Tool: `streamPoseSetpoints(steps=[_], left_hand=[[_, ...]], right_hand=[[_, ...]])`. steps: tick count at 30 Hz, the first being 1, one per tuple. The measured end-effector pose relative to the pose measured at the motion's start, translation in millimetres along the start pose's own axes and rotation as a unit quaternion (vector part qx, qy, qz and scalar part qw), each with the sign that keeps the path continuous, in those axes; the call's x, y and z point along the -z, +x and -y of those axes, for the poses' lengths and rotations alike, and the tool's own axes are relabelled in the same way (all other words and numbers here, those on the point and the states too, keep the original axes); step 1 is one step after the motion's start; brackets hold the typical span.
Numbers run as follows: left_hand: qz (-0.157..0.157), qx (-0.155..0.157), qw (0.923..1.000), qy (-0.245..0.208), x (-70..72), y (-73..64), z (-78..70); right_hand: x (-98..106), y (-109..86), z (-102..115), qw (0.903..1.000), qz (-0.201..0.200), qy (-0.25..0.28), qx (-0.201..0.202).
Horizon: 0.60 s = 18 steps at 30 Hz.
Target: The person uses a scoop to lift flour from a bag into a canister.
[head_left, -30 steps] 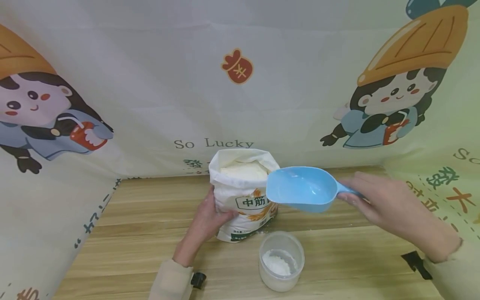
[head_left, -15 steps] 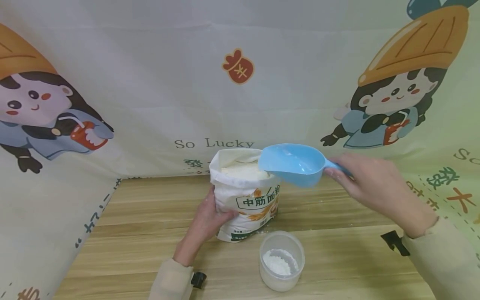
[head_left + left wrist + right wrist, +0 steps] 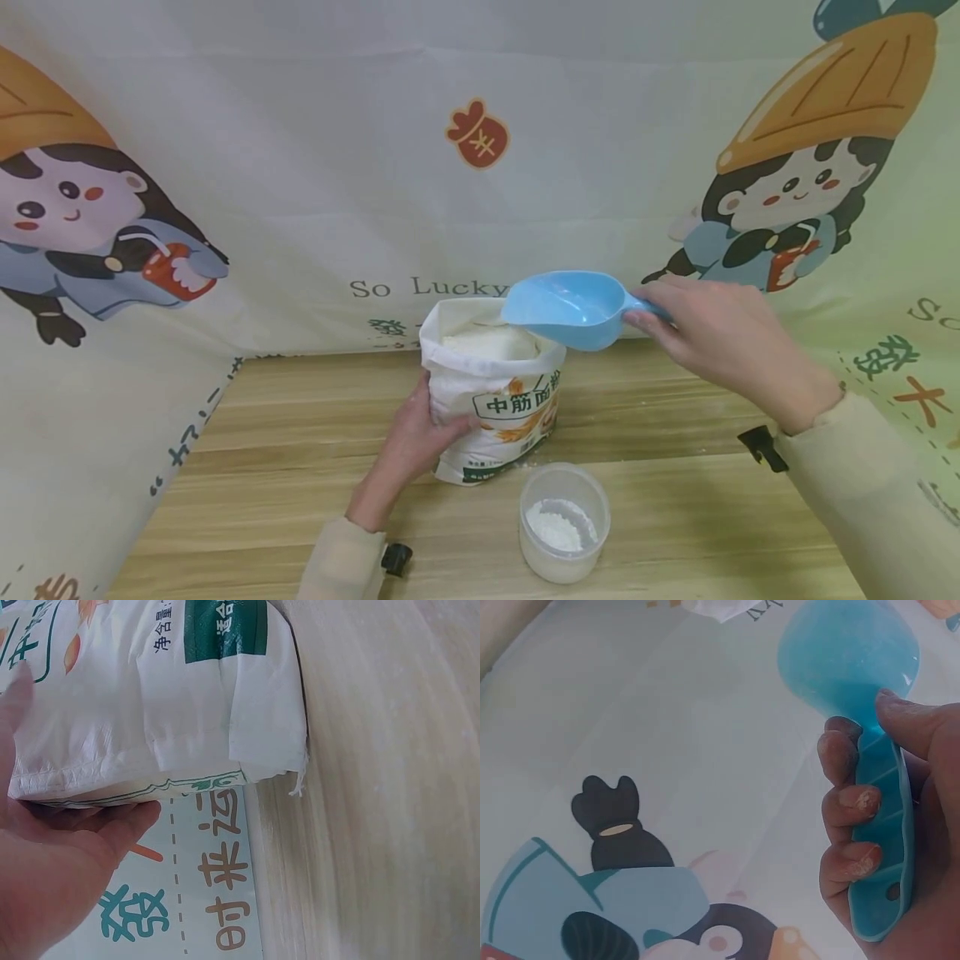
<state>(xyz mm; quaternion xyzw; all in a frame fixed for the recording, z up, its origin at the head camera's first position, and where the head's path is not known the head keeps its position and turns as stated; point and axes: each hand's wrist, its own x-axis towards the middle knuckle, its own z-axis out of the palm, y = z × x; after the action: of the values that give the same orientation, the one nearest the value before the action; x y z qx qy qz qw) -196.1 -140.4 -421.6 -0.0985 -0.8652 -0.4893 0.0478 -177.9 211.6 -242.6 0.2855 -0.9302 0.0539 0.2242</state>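
Observation:
A white flour bag (image 3: 480, 417) stands upright with its top folded open, flour (image 3: 491, 342) showing inside. My left hand (image 3: 420, 425) grips its left side, thumb across the front; in the left wrist view the fingers (image 3: 124, 825) reach round the bag's side (image 3: 187, 712). My right hand (image 3: 720, 337) holds a blue scoop (image 3: 573, 308) by its handle, the scoop's lip over the right part of the bag's mouth. In the right wrist view the fingers (image 3: 851, 802) curl round the ribbed handle (image 3: 885, 847), with white powder on the fingertips. The scoop looks to have no flour in it.
A translucent plastic tub (image 3: 564, 558) with some white powder stands on the wooden table (image 3: 285, 467) in front of the bag. A printed cloth (image 3: 337, 167) hangs behind and along both sides. Specks of powder lie near the bag's base.
My right hand has moved the scoop up and to the left, from beside the bag to over its mouth. The left hand, bag and tub have stayed put.

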Motion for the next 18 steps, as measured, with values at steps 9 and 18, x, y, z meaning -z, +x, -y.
streamPoseSetpoints(steps=[9, 18], left_hand=[[0.002, 0.004, 1.0000, 0.003, -0.2, 0.8, 1.0], [0.002, 0.006, 1.0000, 0.003, -1.1, 0.1, -1.0]], right_hand=[[2, 20.4, 10, 0.9985, 0.050, -0.021, 0.010], [13, 43.4, 25, 0.9916, 0.116, -0.057, 0.008]])
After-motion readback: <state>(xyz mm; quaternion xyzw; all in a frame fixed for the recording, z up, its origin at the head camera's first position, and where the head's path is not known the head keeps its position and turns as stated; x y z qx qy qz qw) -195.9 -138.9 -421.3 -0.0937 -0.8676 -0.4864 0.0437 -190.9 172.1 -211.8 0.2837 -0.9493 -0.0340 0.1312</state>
